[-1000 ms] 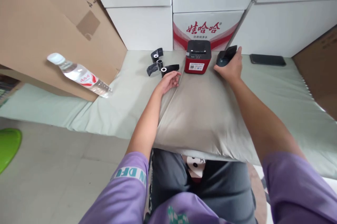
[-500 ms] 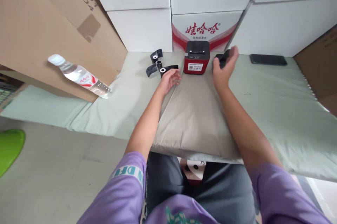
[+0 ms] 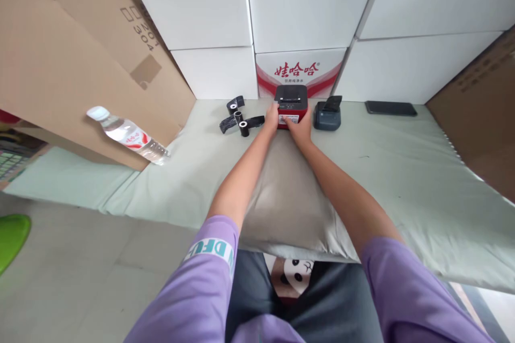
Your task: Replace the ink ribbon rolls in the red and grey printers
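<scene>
A red and black receipt printer (image 3: 291, 96) stands upright on the cloth-covered surface, against a white carton. My left hand (image 3: 272, 117) is closed on its left side. On the right side, my right hand (image 3: 301, 124) grips it, with the thumb across the white label on the front. Just right of that hand sits a smaller dark device (image 3: 327, 119) with a black strip sticking up from its top. Left of my left hand lie several small rolls of black film (image 3: 244, 128), their ends partly unwound.
A water bottle (image 3: 131, 134) leans at the left by a tall brown cardboard box (image 3: 100, 64). White cartons (image 3: 300, 5) are stacked along the back. A black phone (image 3: 391, 108) lies at the back right, near another brown box (image 3: 478, 112). A green stool (image 3: 12, 238) shows at lower left.
Both hands have moved inward onto the printer. My right hand has left the small dark device, which now shows fully. The camera view has tilted up slightly.
</scene>
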A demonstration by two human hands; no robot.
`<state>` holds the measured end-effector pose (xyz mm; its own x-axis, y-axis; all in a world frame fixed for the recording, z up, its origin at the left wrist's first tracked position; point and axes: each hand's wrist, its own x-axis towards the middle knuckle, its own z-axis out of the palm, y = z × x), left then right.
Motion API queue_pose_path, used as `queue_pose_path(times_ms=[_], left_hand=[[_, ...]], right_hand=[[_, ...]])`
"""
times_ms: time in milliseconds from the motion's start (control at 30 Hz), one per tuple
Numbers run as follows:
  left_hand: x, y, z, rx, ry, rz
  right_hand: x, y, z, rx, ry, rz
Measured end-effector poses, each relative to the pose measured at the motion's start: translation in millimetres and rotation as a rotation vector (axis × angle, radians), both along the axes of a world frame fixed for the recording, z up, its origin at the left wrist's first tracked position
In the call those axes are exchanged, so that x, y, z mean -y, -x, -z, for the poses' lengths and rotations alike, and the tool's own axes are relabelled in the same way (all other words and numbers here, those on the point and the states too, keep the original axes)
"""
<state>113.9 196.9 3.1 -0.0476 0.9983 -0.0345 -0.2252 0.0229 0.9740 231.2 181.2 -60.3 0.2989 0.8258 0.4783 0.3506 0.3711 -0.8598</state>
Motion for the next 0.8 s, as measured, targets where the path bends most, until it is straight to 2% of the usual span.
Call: queue_pose_path(times_ms=[67,233,333,400,500,600,800], left_hand=[[18.8,-2.1,0.9,-0.053,-0.049,-0.111],[99.5,8.2,3.5,-0.230,-0.238,-0.150],[143.7,14.0,1.4,-0.275,-0.250,-0.208],[162.4,17.4,2.2,-0.289,-0.235,-0.240],[173.7,22.9,8.7,-0.382,-0.210,-0.290],[173.0,27.6,15.4,-0.457,-0.227,-0.299],[169.7,30.2,18.3,-0.422,-0.231,-0.237]], right_hand=[[15.2,-1.9,-2.8,-0.001,-0.017,0.006],[91.7,-10.1,-13.6,0.054,-0.090,-0.023],[138.1,-9.1,-23.4,0.132,-0.115,-0.036],[158.1,-4.6,-26.4,0.173,-0.113,-0.028],[171.1,2.2,-21.5,0.175,-0.090,-0.016],[171.7,3.8,-10.9,0.141,-0.060,-0.023],[169.4,-2.3,1.7,0.099,-0.007,-0.028]])
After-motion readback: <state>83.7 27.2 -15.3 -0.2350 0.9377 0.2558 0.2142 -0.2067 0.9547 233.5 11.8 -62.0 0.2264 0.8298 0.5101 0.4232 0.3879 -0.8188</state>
